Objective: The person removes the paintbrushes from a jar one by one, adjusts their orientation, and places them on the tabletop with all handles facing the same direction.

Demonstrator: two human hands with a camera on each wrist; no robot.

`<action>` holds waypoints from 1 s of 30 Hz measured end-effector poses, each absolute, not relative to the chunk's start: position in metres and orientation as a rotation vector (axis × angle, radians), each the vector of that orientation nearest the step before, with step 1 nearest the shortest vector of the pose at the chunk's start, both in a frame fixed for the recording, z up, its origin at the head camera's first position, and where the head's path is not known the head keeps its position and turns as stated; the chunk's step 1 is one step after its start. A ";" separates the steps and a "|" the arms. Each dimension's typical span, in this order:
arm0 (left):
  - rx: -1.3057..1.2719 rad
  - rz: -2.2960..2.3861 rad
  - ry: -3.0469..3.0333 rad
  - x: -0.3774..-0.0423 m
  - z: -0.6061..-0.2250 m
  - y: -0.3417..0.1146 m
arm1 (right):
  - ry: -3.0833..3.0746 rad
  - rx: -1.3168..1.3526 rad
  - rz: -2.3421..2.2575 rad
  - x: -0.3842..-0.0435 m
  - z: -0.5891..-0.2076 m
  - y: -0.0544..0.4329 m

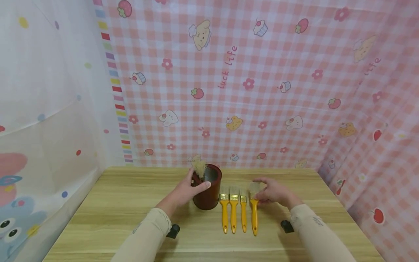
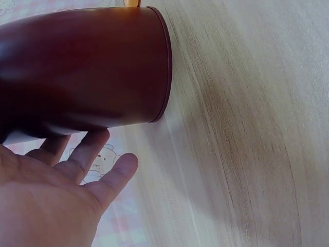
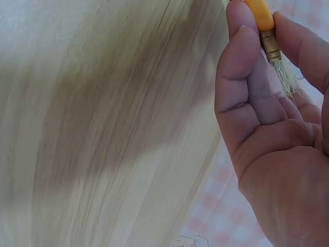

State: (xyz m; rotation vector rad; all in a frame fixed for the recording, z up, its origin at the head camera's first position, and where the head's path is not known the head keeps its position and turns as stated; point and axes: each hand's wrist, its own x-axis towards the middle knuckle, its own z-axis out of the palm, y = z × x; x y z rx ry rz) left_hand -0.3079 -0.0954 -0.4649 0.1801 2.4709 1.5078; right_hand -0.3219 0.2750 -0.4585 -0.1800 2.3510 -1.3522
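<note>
A dark red-brown cylindrical holder stands upright on the table. My left hand holds it from the left, with the thumb at its rim; the left wrist view shows fingertips touching the holder's side. Pale bristles of a paintbrush stick up from the holder's mouth. My right hand pinches a yellow-handled paintbrush close to its metal band. In the right wrist view that paintbrush sits between thumb and fingers. Left of it, three more paintbrushes lie in a row, bristles pointing away from me.
A small black object is beside my left wrist and another black object beside my right. The wood-grain table meets a pink checked curtain at the back. White fabric hangs on the left.
</note>
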 end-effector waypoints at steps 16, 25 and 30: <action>0.186 1.506 2.469 -0.306 -0.462 -0.096 | 2.386 -0.084 -1.284 -0.326 -0.470 0.266; 0.169 1.496 2.475 -0.307 -0.463 -0.095 | 2.516 -0.048 -1.082 -0.328 -0.476 0.268; 0.179 1.505 2.467 -0.307 -0.464 -0.095 | 2.513 -0.036 -1.103 -0.328 -0.482 0.271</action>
